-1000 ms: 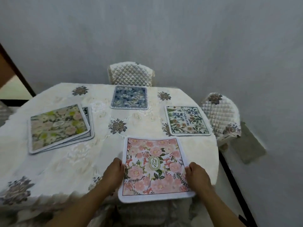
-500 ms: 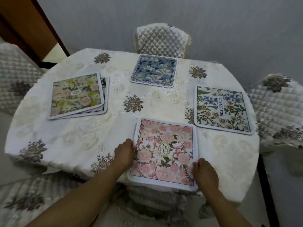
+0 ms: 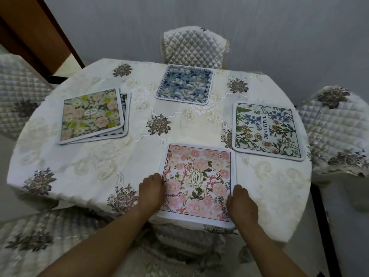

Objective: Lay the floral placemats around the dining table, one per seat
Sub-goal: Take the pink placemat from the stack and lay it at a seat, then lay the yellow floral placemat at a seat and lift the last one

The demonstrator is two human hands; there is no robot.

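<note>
A pink floral placemat (image 3: 199,176) lies flat at the near edge of the round table (image 3: 89,166), its front edge overhanging slightly. My left hand (image 3: 151,190) grips its left side and my right hand (image 3: 242,204) grips its right side near the front corner. A blue floral placemat (image 3: 184,83) lies at the far seat. A green one reading BEAUTIFUL (image 3: 266,129) lies at the right seat. On the left, a yellow and pink placemat (image 3: 90,114) rests on top of another placemat (image 3: 126,108), of which only the edge shows.
Quilted chairs stand at the far side (image 3: 192,48), the right (image 3: 337,132) and the left (image 3: 18,96); another quilted seat (image 3: 40,236) is at the near left. A grey wall runs behind, and a brown door frame (image 3: 40,33) is at the upper left.
The view has tilted down and pulled back, so the whole table shows. The pink placemat has slid a little farther onto the table, with both hands still at its sides.
</note>
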